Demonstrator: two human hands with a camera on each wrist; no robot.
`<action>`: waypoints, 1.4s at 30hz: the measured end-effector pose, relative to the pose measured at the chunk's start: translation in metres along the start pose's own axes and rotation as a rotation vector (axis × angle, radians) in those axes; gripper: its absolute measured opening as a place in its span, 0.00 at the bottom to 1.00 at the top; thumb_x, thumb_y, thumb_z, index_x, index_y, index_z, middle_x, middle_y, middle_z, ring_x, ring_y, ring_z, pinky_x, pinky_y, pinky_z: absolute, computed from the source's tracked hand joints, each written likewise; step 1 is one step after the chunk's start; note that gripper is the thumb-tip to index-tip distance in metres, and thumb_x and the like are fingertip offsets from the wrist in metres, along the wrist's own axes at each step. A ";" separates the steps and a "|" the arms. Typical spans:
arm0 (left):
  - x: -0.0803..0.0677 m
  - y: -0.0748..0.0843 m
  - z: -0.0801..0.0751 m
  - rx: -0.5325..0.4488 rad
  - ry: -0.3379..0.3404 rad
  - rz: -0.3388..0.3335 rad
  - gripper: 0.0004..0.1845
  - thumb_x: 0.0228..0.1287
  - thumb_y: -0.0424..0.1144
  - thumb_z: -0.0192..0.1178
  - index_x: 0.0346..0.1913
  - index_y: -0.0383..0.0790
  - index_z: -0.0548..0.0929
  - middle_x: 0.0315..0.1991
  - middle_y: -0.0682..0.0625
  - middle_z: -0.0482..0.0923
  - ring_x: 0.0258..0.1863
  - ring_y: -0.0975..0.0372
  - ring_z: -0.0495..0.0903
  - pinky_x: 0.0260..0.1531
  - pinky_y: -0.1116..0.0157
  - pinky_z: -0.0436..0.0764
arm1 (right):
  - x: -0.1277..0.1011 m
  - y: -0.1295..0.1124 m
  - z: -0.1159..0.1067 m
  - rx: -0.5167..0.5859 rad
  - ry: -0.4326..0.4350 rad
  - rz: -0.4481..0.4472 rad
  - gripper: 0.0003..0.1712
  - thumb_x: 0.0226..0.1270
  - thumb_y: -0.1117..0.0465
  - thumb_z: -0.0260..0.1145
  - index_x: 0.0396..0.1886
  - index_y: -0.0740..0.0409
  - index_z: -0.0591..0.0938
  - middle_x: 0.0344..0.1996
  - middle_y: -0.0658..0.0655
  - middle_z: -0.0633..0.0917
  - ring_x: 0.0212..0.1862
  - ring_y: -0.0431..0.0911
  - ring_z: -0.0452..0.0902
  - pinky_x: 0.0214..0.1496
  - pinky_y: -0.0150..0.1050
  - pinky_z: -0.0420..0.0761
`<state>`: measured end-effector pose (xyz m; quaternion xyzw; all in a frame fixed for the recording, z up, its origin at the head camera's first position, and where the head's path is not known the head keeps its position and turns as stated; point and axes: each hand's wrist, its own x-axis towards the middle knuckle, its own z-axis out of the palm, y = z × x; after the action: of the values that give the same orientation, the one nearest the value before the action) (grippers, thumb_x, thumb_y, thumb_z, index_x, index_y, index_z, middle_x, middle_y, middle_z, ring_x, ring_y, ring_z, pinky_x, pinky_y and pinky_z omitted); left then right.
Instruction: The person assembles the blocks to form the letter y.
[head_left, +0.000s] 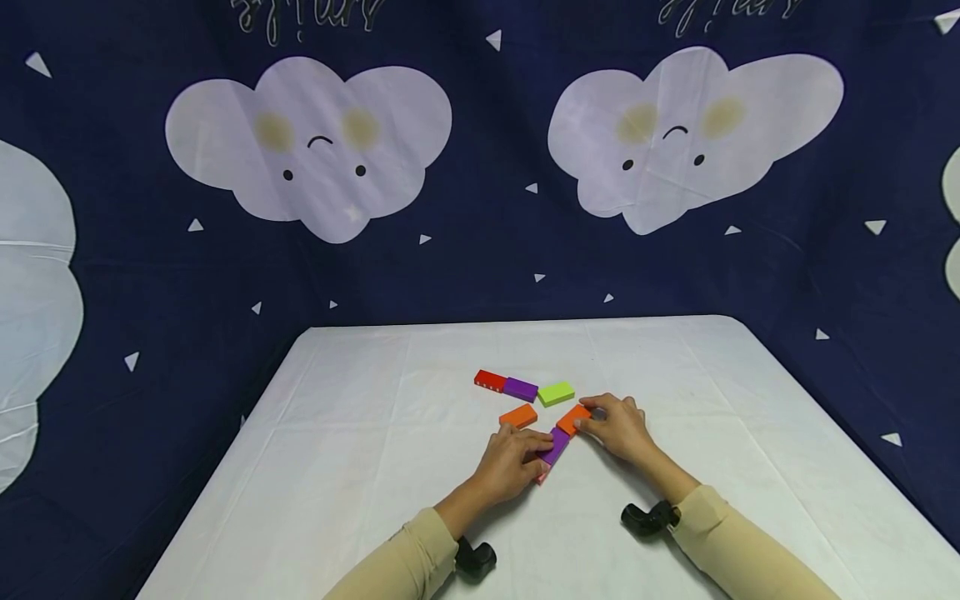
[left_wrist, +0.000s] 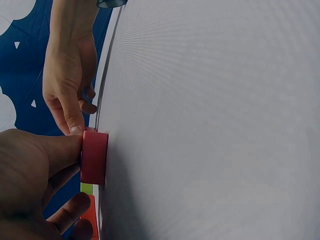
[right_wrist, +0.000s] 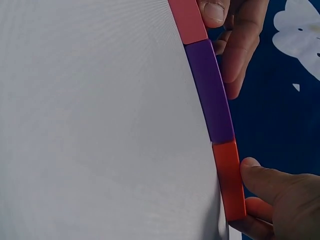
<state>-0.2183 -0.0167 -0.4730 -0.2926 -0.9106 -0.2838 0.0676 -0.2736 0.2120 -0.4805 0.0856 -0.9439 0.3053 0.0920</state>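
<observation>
Three dominoes lie end to end in a slanted row on the white table: pink, purple and orange. My right hand pinches the orange one, its thumb on the near long side and a finger at the far end. At the row's near end my left hand holds the pink domino, thumb against it, while its forefinger reaches along the purple one. The left wrist view shows the pink domino's end face beside the left thumb. The left fingers hide part of the row in the head view.
Behind the row lie a red domino with white dots, a purple domino touching it and a lime-green domino. A loose orange domino lies just beyond the left hand. A dark blue cloud-print cloth hangs behind the table.
</observation>
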 end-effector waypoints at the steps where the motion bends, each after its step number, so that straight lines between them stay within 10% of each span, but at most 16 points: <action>1: 0.000 0.000 0.000 0.000 0.000 0.001 0.16 0.58 0.41 0.64 0.50 0.45 0.84 0.53 0.59 0.82 0.45 0.63 0.71 0.41 0.69 0.63 | 0.000 0.000 0.000 -0.001 -0.001 -0.004 0.24 0.53 0.51 0.71 0.50 0.54 0.84 0.49 0.60 0.84 0.40 0.52 0.69 0.40 0.44 0.59; 42: -0.001 0.001 -0.001 0.004 0.002 0.012 0.16 0.58 0.41 0.64 0.50 0.45 0.85 0.53 0.57 0.82 0.43 0.63 0.71 0.42 0.70 0.63 | 0.005 0.002 0.004 0.033 -0.070 -0.097 0.21 0.56 0.55 0.69 0.52 0.53 0.83 0.49 0.57 0.85 0.37 0.48 0.66 0.40 0.41 0.57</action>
<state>-0.2174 -0.0171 -0.4717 -0.2977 -0.9094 -0.2817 0.0707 -0.2795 0.2111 -0.4837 0.1436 -0.9361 0.3127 0.0721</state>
